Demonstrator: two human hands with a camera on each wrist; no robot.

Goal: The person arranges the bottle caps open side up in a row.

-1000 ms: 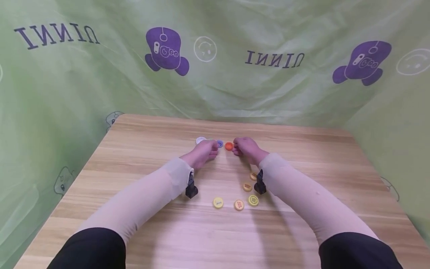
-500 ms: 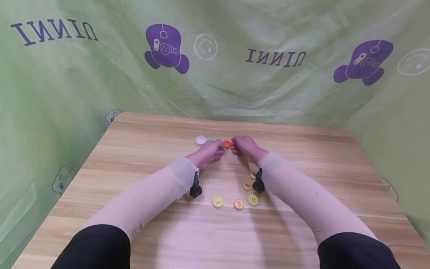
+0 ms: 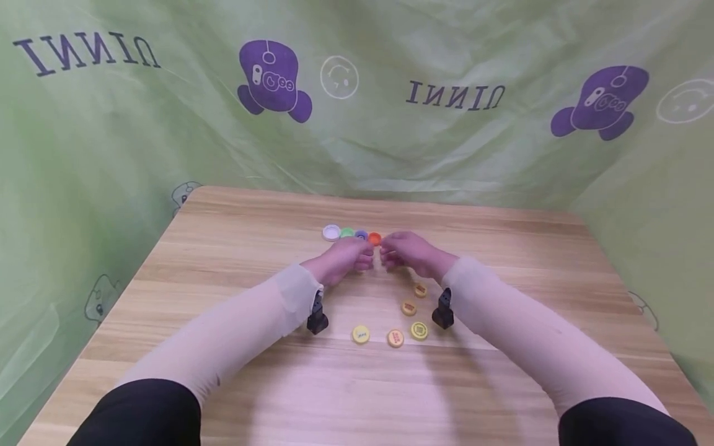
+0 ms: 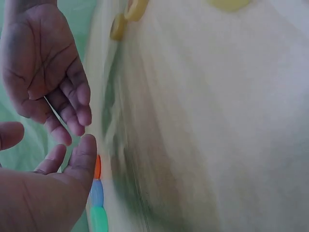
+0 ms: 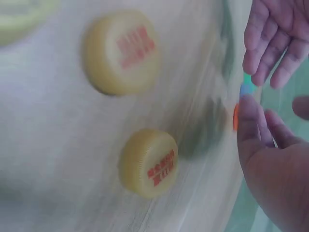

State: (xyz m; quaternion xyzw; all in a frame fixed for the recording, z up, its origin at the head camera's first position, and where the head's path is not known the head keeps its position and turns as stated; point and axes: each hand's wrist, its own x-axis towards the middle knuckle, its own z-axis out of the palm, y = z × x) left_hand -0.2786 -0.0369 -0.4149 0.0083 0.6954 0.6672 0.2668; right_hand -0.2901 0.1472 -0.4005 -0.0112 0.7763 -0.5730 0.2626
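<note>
The round plastic white cap (image 3: 331, 233), green cap (image 3: 347, 232), blue cap (image 3: 361, 235) and orange cap (image 3: 375, 238) should be light and hard; pinch their sides. White and orange look hollow. All sit around twelve o'clock from the left hand (image 3: 342, 257), ten from the right hand (image 3: 411, 251); both hold nothing, fingers loose.

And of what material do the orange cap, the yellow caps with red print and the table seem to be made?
Orange cap: probably plastic, evenly coloured; finish unclear.
Yellow caps with red print: likely matte plastic; one shows fine side ridges.
Table: wood or wood-look laminate, streaky grain, soft sheen.
</note>
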